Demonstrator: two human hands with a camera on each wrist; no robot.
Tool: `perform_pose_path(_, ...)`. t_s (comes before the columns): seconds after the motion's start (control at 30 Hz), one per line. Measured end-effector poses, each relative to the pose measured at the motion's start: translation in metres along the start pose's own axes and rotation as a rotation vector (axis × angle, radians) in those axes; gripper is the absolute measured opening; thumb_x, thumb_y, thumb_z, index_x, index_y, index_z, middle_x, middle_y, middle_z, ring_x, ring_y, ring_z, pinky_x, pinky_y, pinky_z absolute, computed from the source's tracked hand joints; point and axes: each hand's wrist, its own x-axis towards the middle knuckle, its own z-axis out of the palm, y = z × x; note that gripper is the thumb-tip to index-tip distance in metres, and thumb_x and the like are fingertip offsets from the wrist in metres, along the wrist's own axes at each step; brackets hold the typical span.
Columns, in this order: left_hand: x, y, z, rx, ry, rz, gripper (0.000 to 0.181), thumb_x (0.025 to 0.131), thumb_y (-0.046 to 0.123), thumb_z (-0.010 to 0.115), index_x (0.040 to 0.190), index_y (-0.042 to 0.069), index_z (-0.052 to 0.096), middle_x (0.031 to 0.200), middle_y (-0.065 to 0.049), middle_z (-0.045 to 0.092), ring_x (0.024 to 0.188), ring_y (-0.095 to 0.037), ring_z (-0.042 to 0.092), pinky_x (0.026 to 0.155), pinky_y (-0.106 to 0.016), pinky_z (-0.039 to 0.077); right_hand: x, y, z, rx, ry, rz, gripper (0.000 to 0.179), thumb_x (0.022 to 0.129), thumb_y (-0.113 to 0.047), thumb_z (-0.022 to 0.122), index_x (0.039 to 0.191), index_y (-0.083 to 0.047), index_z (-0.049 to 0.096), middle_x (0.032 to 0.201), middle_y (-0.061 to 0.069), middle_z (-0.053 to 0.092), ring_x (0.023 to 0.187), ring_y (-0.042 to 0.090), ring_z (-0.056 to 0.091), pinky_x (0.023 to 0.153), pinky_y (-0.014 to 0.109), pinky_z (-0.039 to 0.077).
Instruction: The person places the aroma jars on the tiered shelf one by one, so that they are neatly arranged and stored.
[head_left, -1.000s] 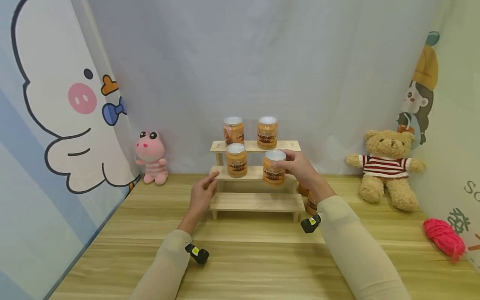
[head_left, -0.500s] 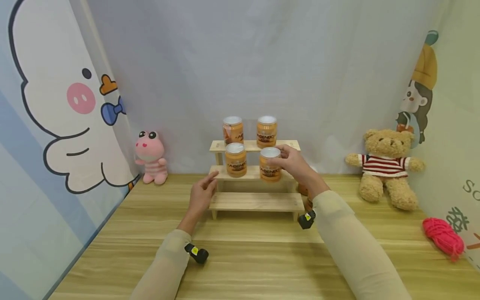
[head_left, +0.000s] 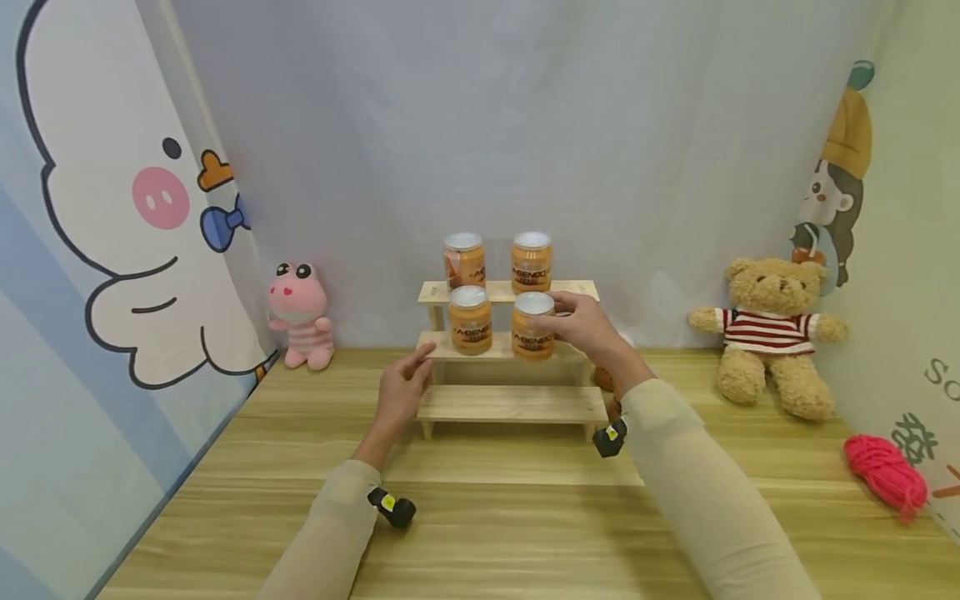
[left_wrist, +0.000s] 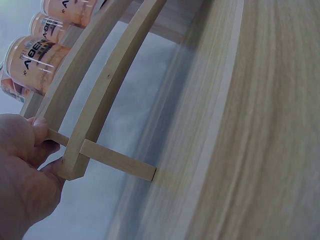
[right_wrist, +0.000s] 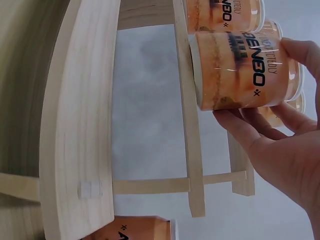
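A three-tier wooden stand (head_left: 513, 402) faces me. My right hand (head_left: 588, 325) grips an orange can (head_left: 533, 337) with a pale lid, thumb on one side and fingers on the other. The can is upright at the middle tier's front edge, and in the right wrist view its base is right at that shelf. Left of it on the same tier stands another can (head_left: 471, 325). Two more cans, one of them the back right can (head_left: 532, 265), stand on the top tier. My left hand (head_left: 401, 387) holds the stand's left end, fingertips around the side rail (left_wrist: 59, 136).
More orange cans (head_left: 604, 379) stand on the table right of the stand, partly hidden by my right arm. A pink plush toy (head_left: 303, 321) sits at the left, a teddy bear (head_left: 776, 333) at the right, and pink yarn (head_left: 887, 475) near the right wall.
My right hand has carried its can leftward and slightly up, closer to the can beside it on the middle tier. The left hand has stayed at the stand's left end.
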Motion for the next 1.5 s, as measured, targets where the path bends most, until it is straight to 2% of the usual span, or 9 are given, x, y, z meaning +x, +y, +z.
perform_pose_path(0.1, 0.000, 0.005, 0.000, -0.009, -0.009, -0.012, 0.031, 0.101, 0.005, 0.058, 0.131, 0.002, 0.065, 0.093, -0.014, 0.062, 0.068, -0.019, 0.049, 0.055, -0.019, 0.040, 0.001, 0.001, 0.002, 0.028, 0.023, 0.005, 0.064, 0.090, -0.021, 0.076, 0.146, -0.005, 0.049, 0.135, 0.020, 0.055, 0.123, 0.037, 0.054, 0.099, 0.051, 0.048)
perform_pose_path(0.2, -0.005, 0.019, -0.001, -0.011, -0.023, -0.015, 0.031, 0.101, 0.002, 0.057, 0.132, -0.002, 0.064, 0.091, -0.007, 0.062, 0.070, -0.022, 0.051, 0.056, -0.020, 0.041, 0.003, 0.001, 0.003, 0.058, 0.045, 0.010, 0.063, 0.089, -0.020, 0.076, 0.145, -0.004, 0.050, 0.134, 0.021, 0.056, 0.122, 0.037, 0.055, 0.099, 0.050, 0.047)
perform_pose_path(0.33, -0.012, 0.036, -0.003, -0.002, -0.030, -0.015, 0.031, 0.101, 0.000, 0.058, 0.131, -0.005, 0.063, 0.090, -0.006, 0.062, 0.071, -0.023, 0.051, 0.057, -0.020, 0.043, 0.005, 0.001, 0.006, 0.089, 0.060, 0.018, 0.066, 0.089, -0.018, 0.077, 0.146, -0.003, 0.049, 0.134, 0.023, 0.057, 0.123, 0.037, 0.056, 0.101, 0.048, 0.047)
perform_pose_path(0.57, -0.015, 0.040, -0.003, 0.012, -0.034, -0.007, 0.031, 0.101, 0.000, 0.058, 0.131, -0.005, 0.063, 0.087, -0.006, 0.062, 0.066, -0.022, 0.050, 0.054, -0.019, 0.040, 0.006, 0.001, 0.007, 0.126, 0.060, 0.042, 0.071, 0.089, -0.017, 0.076, 0.150, -0.003, 0.044, 0.139, 0.025, 0.053, 0.127, 0.038, 0.053, 0.104, 0.047, 0.044)
perform_pose_path(0.8, -0.013, 0.035, -0.003, 0.009, -0.038, 0.020, 0.031, 0.101, 0.000, 0.058, 0.131, -0.006, 0.062, 0.089, -0.008, 0.062, 0.067, -0.027, 0.050, 0.054, -0.019, 0.040, 0.007, 0.002, 0.008, 0.101, 0.063, 0.015, 0.070, 0.090, -0.018, 0.075, 0.151, -0.004, 0.044, 0.140, 0.025, 0.052, 0.129, 0.038, 0.051, 0.106, 0.047, 0.043)
perform_pose_path(1.03, -0.001, 0.004, -0.001, -0.008, -0.006, 0.007, 0.030, 0.100, 0.005, 0.060, 0.130, 0.001, 0.066, 0.087, -0.003, 0.063, 0.065, -0.021, 0.049, 0.053, -0.018, 0.039, 0.004, 0.008, 0.005, 0.073, 0.060, 0.012, 0.077, 0.089, -0.030, 0.079, 0.152, -0.009, 0.042, 0.143, 0.019, 0.052, 0.133, 0.033, 0.048, 0.109, 0.049, 0.039)
perform_pose_path(1.2, -0.002, -0.001, 0.000, -0.011, 0.003, 0.005, 0.031, 0.100, 0.009, 0.061, 0.130, 0.004, 0.067, 0.089, -0.003, 0.063, 0.068, -0.018, 0.049, 0.054, -0.017, 0.039, -0.006, 0.011, -0.005, 0.058, 0.067, 0.045, 0.080, 0.087, -0.037, 0.080, 0.153, -0.011, 0.042, 0.144, 0.016, 0.053, 0.134, 0.032, 0.046, 0.110, 0.051, 0.036)
perform_pose_path(1.43, -0.014, 0.037, -0.003, 0.026, -0.033, 0.004, 0.031, 0.101, -0.001, 0.057, 0.131, -0.007, 0.062, 0.088, -0.009, 0.062, 0.069, -0.030, 0.051, 0.055, -0.019, 0.041, -0.027, 0.013, -0.013, -0.025, 0.057, 0.011, 0.066, 0.091, -0.035, 0.076, 0.145, -0.005, 0.051, 0.138, 0.016, 0.058, 0.129, 0.032, 0.052, 0.106, 0.051, 0.041)
perform_pose_path(1.5, -0.015, 0.038, -0.003, 0.017, -0.037, 0.004, 0.031, 0.101, -0.001, 0.057, 0.131, -0.007, 0.062, 0.087, -0.008, 0.062, 0.068, -0.029, 0.050, 0.054, -0.019, 0.040, -0.032, 0.019, -0.015, -0.035, 0.064, 0.006, 0.067, 0.090, -0.039, 0.077, 0.144, -0.008, 0.052, 0.139, 0.014, 0.057, 0.128, 0.030, 0.052, 0.106, 0.052, 0.040)
